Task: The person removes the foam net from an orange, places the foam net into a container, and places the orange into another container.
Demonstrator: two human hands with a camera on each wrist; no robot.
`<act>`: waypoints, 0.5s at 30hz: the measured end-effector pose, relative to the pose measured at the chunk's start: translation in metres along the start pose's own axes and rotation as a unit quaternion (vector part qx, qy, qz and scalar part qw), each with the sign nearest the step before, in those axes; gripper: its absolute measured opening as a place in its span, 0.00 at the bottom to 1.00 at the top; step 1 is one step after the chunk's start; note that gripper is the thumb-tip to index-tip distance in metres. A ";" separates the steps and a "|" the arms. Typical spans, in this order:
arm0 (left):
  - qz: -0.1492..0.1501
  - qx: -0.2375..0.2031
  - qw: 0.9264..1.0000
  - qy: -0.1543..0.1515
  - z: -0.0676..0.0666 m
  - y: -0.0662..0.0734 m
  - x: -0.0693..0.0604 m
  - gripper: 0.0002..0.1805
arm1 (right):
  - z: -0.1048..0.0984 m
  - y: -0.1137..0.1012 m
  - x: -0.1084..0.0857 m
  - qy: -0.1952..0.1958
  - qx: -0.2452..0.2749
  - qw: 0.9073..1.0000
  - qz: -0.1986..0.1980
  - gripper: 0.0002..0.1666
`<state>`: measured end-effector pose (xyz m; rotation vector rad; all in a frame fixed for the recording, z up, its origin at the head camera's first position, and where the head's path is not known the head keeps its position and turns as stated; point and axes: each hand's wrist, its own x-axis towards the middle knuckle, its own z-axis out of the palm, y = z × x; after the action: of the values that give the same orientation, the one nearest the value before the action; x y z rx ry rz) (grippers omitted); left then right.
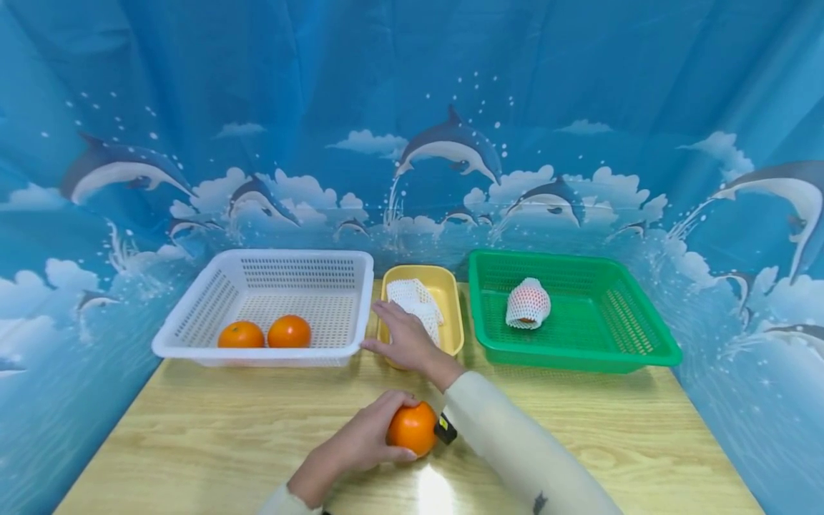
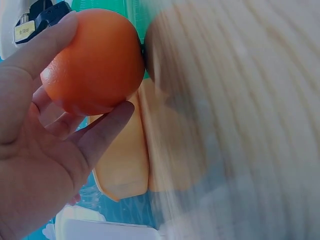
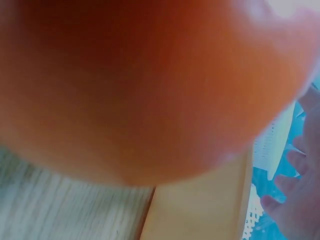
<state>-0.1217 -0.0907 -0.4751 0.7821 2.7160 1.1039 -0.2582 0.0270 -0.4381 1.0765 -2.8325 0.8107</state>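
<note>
My left hand (image 1: 365, 438) grips an orange (image 1: 414, 429) near the table's front, thumb and fingers curled round its side. The left wrist view shows the same orange (image 2: 97, 62) between thumb and fingers. My right hand (image 1: 408, 337) reaches over the left side of a small yellow basket (image 1: 454, 330), its fingers extended. White foam netting (image 1: 418, 304) lies in that basket, partly hidden by the right hand. In the right wrist view the orange fills most of the picture, close to that camera, and the right hand (image 3: 302, 185) shows at the right edge with nothing visible in it.
To the left stands a white basket (image 1: 262, 353) with two oranges (image 1: 289, 331) in it. On the right, a green basket (image 1: 579, 360) holds a fruit in foam netting (image 1: 528, 304). A blue dolphin-print curtain (image 1: 412, 86) hangs behind the wooden table (image 1: 225, 429).
</note>
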 end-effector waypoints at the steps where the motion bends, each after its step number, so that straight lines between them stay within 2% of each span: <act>1: 0.001 0.000 1.000 0.000 0.000 0.000 0.000 0.35 | 0.000 0.000 0.000 -0.004 -0.001 1.000 -0.004 0.44; 9: -0.008 -0.002 1.000 -0.008 -0.001 -0.003 0.000 0.36 | -0.002 -0.002 0.001 -0.045 0.013 0.999 0.000 0.41; 15: -0.008 -0.010 1.000 -0.010 0.000 -0.005 -0.001 0.36 | -0.003 -0.006 0.004 -0.044 0.013 0.999 -0.009 0.39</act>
<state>-0.1232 -0.0948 -0.4785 0.7633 2.6868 1.1111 -0.2576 0.0221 -0.4318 1.1664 -2.8869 0.8224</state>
